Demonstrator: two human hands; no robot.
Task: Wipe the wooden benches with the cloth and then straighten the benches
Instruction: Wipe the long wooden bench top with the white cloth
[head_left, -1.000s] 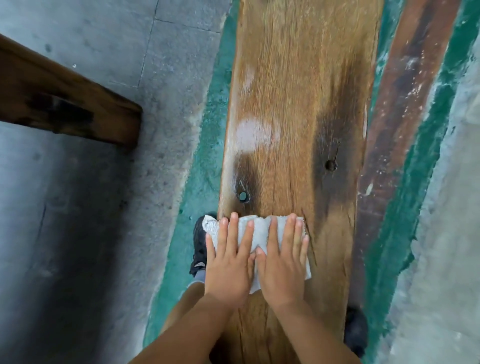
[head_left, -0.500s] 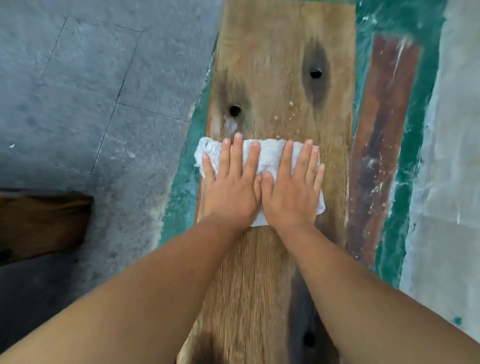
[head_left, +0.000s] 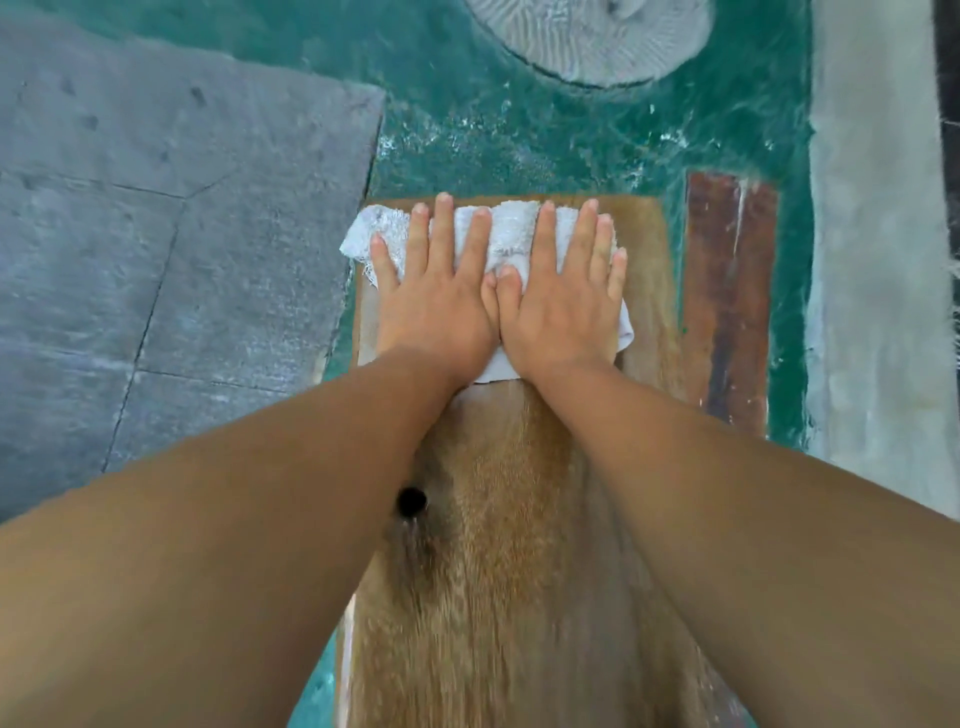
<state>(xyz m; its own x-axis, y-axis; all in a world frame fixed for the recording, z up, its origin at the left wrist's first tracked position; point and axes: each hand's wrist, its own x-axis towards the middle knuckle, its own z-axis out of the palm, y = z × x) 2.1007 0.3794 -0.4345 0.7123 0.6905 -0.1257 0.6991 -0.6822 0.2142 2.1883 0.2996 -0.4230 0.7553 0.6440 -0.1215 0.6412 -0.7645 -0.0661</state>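
A long wooden bench (head_left: 498, 571) runs away from me down the middle of the view and ends just beyond my fingertips. A white cloth (head_left: 511, 228) lies flat across its far end, its left corner hanging a little past the bench's left edge. My left hand (head_left: 439, 296) and my right hand (head_left: 563, 296) press side by side on the cloth with straight fingers, thumbs touching. A dark round hole (head_left: 411, 501) in the bench top shows between my forearms.
A darker reddish plank (head_left: 727, 301) lies parallel on the right. Green painted floor (head_left: 519, 119) surrounds the bench's far end, with grey stone slabs (head_left: 156, 234) on the left, a pale concrete strip (head_left: 878, 260) on the right and a round grey ribbed patch (head_left: 592, 36) ahead.
Both hands have pushed the cloth forward along the bench, past the two holes, up to its far end. The second bench at the left has dropped out of view.
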